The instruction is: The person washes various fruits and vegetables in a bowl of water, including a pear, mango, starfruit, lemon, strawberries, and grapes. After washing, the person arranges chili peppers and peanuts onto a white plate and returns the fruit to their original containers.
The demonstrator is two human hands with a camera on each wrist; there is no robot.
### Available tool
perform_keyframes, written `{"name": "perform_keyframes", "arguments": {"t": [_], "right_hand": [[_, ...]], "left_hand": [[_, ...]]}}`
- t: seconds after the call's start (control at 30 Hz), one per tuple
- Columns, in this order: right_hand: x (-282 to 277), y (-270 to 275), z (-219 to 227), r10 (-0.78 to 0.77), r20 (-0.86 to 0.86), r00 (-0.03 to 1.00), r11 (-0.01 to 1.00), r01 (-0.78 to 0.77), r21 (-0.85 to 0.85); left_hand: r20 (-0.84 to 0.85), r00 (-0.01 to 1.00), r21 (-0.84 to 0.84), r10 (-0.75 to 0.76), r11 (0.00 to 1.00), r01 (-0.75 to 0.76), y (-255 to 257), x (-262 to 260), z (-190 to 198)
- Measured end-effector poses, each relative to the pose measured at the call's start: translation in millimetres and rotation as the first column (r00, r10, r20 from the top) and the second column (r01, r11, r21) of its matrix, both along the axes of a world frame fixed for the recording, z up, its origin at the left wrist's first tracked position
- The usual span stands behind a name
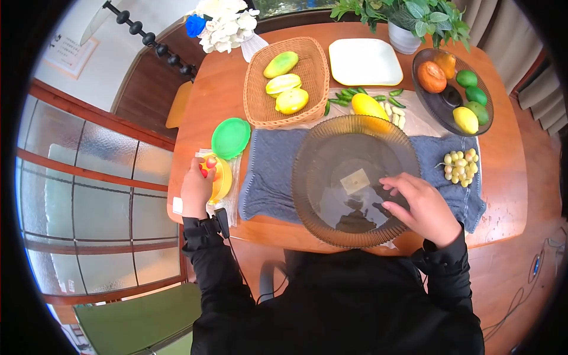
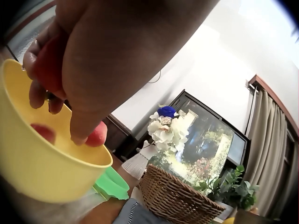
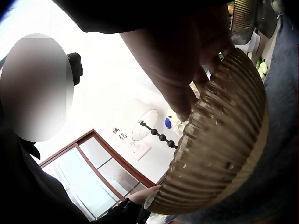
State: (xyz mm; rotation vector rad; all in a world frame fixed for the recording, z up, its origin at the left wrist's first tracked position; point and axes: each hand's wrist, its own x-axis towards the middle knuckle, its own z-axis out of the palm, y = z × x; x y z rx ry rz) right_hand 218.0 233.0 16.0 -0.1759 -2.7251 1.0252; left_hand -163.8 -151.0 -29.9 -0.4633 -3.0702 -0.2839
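My left hand (image 1: pixel 196 190) is at the yellow bowl (image 2: pixel 44 168) at the table's left side. Its fingers curl round a red, smooth, rounded fruit (image 2: pixel 50 65), whose kind I cannot tell. Another red fruit (image 2: pixel 96 135) shows by the thumb, and one more red piece (image 2: pixel 43 133) lies inside the bowl. Over the near right part of a large ribbed, see-through brown bowl (image 1: pixel 305 177), my right hand (image 1: pixel 421 208) hovers with loosely bent fingers and nothing in them. Water and a pale rectangular patch (image 1: pixel 355 181) show in that bowl.
A green lid (image 1: pixel 231 138) lies behind the yellow bowl. Beneath the brown bowl is a blue towel (image 1: pixel 269 171), with grapes (image 1: pixel 459 167) on its right. Farther back are a wicker basket (image 1: pixel 253 89), a white tray (image 1: pixel 365 62), a mango (image 1: pixel 368 105) and a dark fruit bowl (image 1: pixel 427 106).
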Motion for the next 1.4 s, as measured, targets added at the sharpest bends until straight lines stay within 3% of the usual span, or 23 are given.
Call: {"name": "perform_keyframes", "arguments": {"t": [0.17, 0.53, 0.77, 0.83, 0.97, 1.03, 1.13, 1.4], "right_hand": [[-1.6, 2.0, 0.0, 0.010, 0.004, 1.000, 1.000, -0.011, 0.005], [-0.3, 3.3, -2.6, 0.007, 0.029, 1.000, 1.000, -0.007, -0.014], [-1.0, 3.5, -2.5, 0.012, 0.037, 0.999, 1.000, -0.012, 0.001], [-1.0, 3.3, -3.2, 0.012, 0.029, 1.000, 1.000, -0.012, 0.004], [-0.8, 3.1, -2.8, 0.009, 0.028, 1.000, 1.000, -0.009, 0.003], [-1.8, 1.7, -2.9, 0.009, 0.032, 0.999, 1.000, -0.009, -0.002], [-1.5, 1.6, -2.9, 0.006, 0.041, 0.999, 1.000, -0.006, 0.001], [-1.3, 0.6, -3.8, 0.003, 0.031, 1.000, 1.000, -0.003, 0.003]], "left_hand": [[0.026, 1.000, 0.000, 0.017, 1.000, -0.017, -7.1, -3.4, -10.8], [-0.052, 0.998, 0.263, -0.021, 0.964, 0.034, -21.0, -12.8, -19.5], [0.008, 1.000, 0.172, 0.021, 0.985, -0.022, -6.5, 8.9, -5.3], [-0.044, 0.999, 0.134, -0.025, 0.990, 0.031, -9.5, 7.2, -12.3], [-0.024, 1.000, 0.173, 0.006, 0.985, -0.002, -12.8, 1.7, -16.9], [-0.033, 0.996, 0.184, -0.087, 0.979, 0.092, -28.1, -11.4, -29.2], [-0.071, 0.992, 0.150, -0.106, 0.982, 0.115, -28.3, -5.6, -25.0], [-0.080, 0.995, 0.219, -0.054, 0.973, 0.071, -25.5, -5.6, -23.6]]}}
